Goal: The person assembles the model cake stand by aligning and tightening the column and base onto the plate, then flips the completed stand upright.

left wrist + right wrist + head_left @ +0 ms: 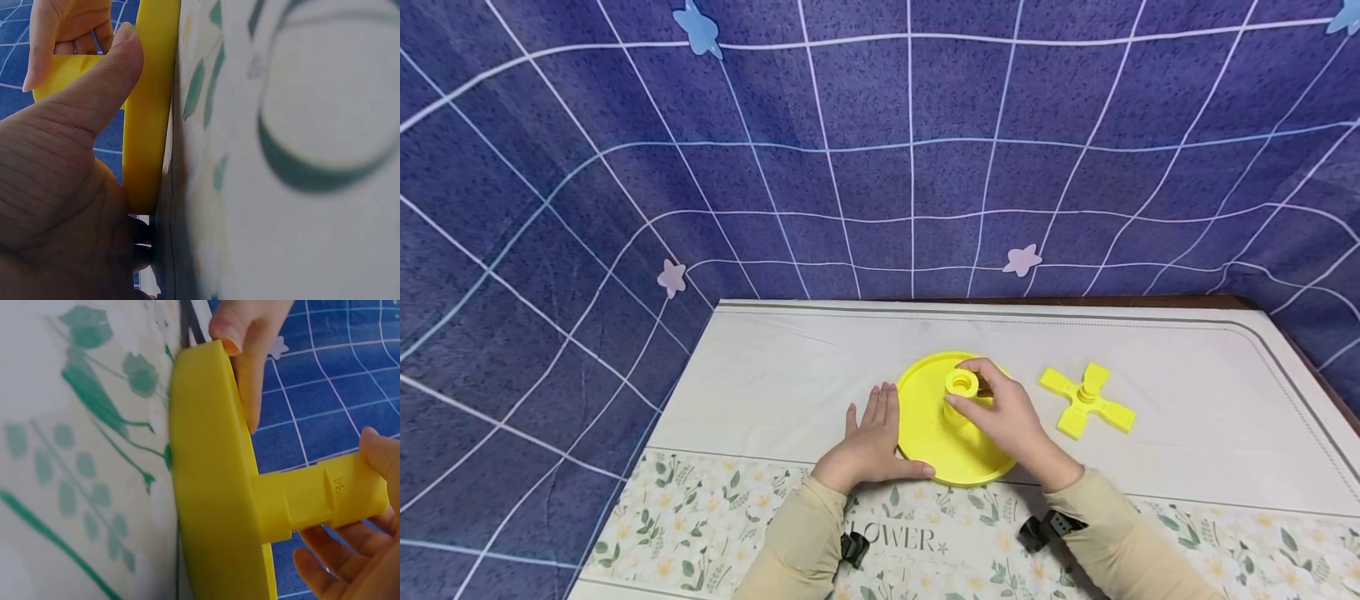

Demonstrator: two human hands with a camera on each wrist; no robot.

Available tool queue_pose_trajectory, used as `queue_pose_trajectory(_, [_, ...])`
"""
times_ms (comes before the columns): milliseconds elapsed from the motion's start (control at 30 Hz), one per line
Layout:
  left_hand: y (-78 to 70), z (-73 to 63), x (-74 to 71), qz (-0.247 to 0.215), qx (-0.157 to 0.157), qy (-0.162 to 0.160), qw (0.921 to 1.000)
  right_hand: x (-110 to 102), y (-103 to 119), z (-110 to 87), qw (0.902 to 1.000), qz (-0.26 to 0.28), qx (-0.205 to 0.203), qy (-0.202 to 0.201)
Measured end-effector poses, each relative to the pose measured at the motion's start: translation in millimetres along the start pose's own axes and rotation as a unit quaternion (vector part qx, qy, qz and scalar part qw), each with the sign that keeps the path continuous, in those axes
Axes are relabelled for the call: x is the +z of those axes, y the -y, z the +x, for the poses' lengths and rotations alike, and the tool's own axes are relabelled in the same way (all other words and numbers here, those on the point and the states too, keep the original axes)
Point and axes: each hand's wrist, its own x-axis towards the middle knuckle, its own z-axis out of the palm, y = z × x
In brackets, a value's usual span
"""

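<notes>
A round yellow tray [928, 450] with a low raised rim lies flat on the table. From its middle rises an upright hollow yellow post [962, 382], threaded inside its top and marked "3A" in the right wrist view. My right hand [1009, 415] grips the upper part of this post between thumb and curled fingers. At the tray's left edge rests my left hand [868, 448], its fingers straight along the rim and the thumb spread across the near side. In the left wrist view that thumb [119, 69] touches the rim.
To the right of the tray lies a yellow four-armed cross piece [1112, 412] with a short threaded stub at its centre. The white cloth [790, 367] has a floral band along the near side. A blue gridded curtain [865, 183] hangs behind and left.
</notes>
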Motion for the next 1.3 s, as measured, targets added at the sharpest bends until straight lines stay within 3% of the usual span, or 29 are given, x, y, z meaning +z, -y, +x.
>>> queue_pose_trajectory(267, [-1.0, -0.9, -0.6, -0.002, 0.000, 0.001, 1.0000, 7, 7, -2.0, 0.9990, -0.018, 0.013, -0.038])
queue_pose_trajectory(533, [-0.7, -1.7, -0.4, -0.017, 0.008, -0.003, 0.9998, 7, 7, -1.9, 0.9986, -0.033, 0.012, -0.040])
queue_pose_trajectory(700, [2.5, 1.2, 3.0, -0.016, 0.005, -0.003, 0.9999, 1, 3, 0.6, 0.9997, -0.023, -0.006, -0.006])
queue_pose_trajectory(1000, [4.0, 2.1, 3.8, -0.014, 0.004, 0.001, 0.9999, -14, -8, 6.6, 0.9903, 0.076, -0.055, 0.102])
queue_pose_trajectory(1167, [1.1, 0.5, 0.8, -0.012, 0.002, 0.004, 0.9999, -14, -11, 5.6, 0.9874, 0.104, -0.044, 0.111])
queue_pose_trajectory(1300, [1.0, 0.8, 0.6, -0.006, 0.002, 0.002, 1.0000, -12, -9, 4.2, 0.9906, 0.097, -0.030, 0.091])
